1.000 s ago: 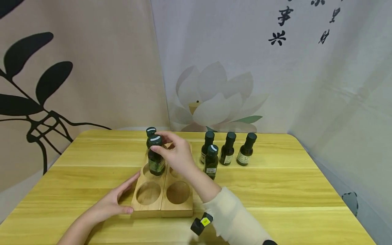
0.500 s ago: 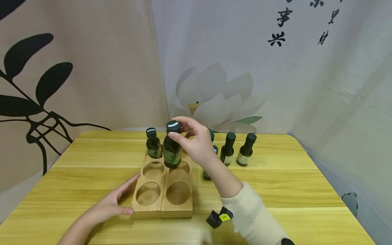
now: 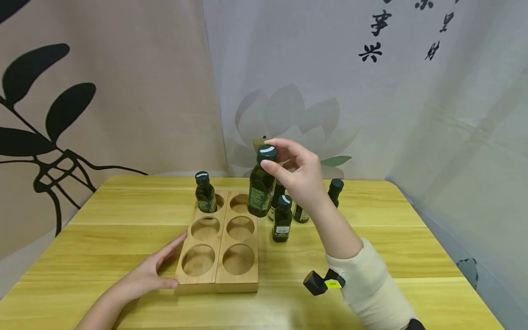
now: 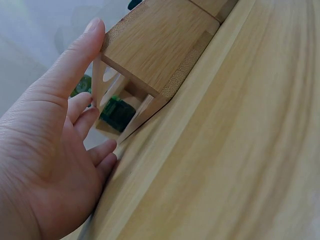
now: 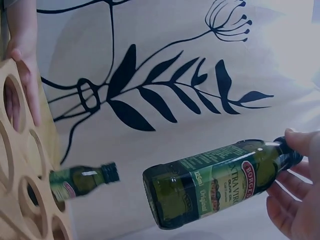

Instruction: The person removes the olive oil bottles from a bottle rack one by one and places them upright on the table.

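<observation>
My right hand (image 3: 301, 172) pinches a small olive oil bottle (image 3: 261, 188) by its dark cap and neck, in the air over the back right of a wooden rack (image 3: 237, 287). Its green label reads "extra virgin olive oil" in the right wrist view. My left hand (image 3: 144, 277) lies along the rack's left side, thumb at the front corner and fingers extended; the left wrist view shows this hand (image 4: 55, 150) touching the rack's side. A second olive oil bottle (image 3: 206, 195) stands in the back left hole. The rack's other holes hold nothing.
Right of the rack stands a bottle with a white label (image 3: 282, 222). Behind it are more dark bottles, partly hidden by my right hand and the held bottle; one bottle (image 3: 335, 190) shows its neck. A printed cloth (image 3: 165, 91) hangs behind the table.
My right hand has lifted the olive oil bottle from above the rack's left row and carried it up and to the right. My left hand has stayed against the rack.
</observation>
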A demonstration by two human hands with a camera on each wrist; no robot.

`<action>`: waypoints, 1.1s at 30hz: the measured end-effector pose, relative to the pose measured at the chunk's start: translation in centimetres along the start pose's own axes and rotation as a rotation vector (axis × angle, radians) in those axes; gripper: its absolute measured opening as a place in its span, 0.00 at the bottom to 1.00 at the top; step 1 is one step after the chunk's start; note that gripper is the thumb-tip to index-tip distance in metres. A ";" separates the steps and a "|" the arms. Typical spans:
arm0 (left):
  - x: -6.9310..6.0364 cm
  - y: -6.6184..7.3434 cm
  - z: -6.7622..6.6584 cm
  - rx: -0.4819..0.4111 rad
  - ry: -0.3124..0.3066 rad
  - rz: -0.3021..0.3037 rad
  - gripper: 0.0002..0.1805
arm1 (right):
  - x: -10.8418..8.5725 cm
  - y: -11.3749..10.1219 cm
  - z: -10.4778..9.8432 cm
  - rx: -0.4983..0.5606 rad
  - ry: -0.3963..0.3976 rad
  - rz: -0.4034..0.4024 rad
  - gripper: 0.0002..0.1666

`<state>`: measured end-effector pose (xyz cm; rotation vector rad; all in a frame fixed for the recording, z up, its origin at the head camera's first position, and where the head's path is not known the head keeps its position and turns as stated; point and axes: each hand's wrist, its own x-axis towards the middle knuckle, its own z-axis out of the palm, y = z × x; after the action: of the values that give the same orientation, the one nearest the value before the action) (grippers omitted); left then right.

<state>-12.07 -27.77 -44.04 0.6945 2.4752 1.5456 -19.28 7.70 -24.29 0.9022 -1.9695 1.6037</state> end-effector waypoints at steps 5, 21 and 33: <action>0.0 -0.3 -0.1 -0.005 -0.004 0.000 0.52 | -0.1 -0.3 -2.1 -0.025 0.043 0.032 0.18; 0.1 0.0 0.0 0.009 0.010 0.008 0.53 | -1.2 1.1 -7.7 -0.140 0.125 0.066 0.17; 0.0 -0.1 -0.1 0.007 0.005 -0.006 0.53 | -3.3 3.3 -9.4 -0.247 0.127 0.143 0.17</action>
<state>-12.15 -27.82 -44.06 0.6851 2.4849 1.5396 -19.97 17.95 -26.71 0.5621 -2.1220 1.4121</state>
